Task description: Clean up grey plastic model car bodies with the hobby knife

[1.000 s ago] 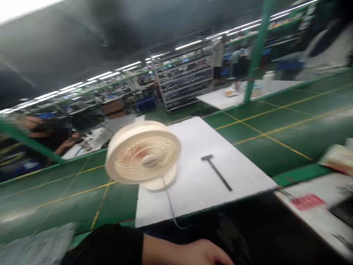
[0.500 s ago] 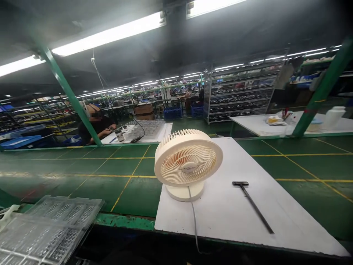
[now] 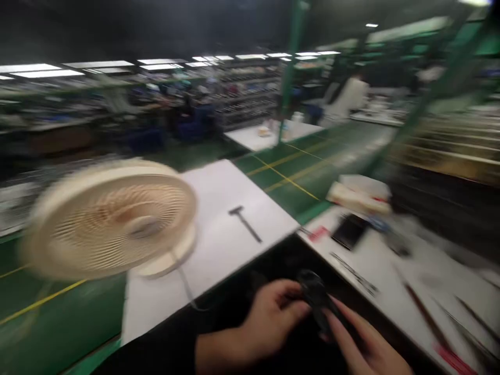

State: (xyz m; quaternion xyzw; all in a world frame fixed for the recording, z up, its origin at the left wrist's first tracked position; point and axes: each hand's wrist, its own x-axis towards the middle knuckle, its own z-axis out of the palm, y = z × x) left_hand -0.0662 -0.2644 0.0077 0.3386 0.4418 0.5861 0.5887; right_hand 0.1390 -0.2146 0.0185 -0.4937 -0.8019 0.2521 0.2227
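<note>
Your right hand (image 3: 363, 336): closed around a black tool (image 3: 313, 290), its long axis slanting up-left, away from you.
Your left hand (image 3: 269, 317): finger and thumb at its upper end — blur hides whether they pinch.
Fan (image 3: 117, 224): left of your grip, left hand nearer, on the white board (image 3: 213, 224).
Change: half a second ago the tool was out of view — your view has since swung right.

There is one left hand (image 3: 265, 320) and one right hand (image 3: 363, 336); one black object (image 3: 312, 291) held between the two; one cream fan (image 3: 113, 226); one T-shaped tool (image 3: 247, 224); one flat dark rectangle (image 3: 349, 232); two green posts (image 3: 291, 78); several slender tools (image 3: 425, 313) (too blurred for a sure count)
</note>
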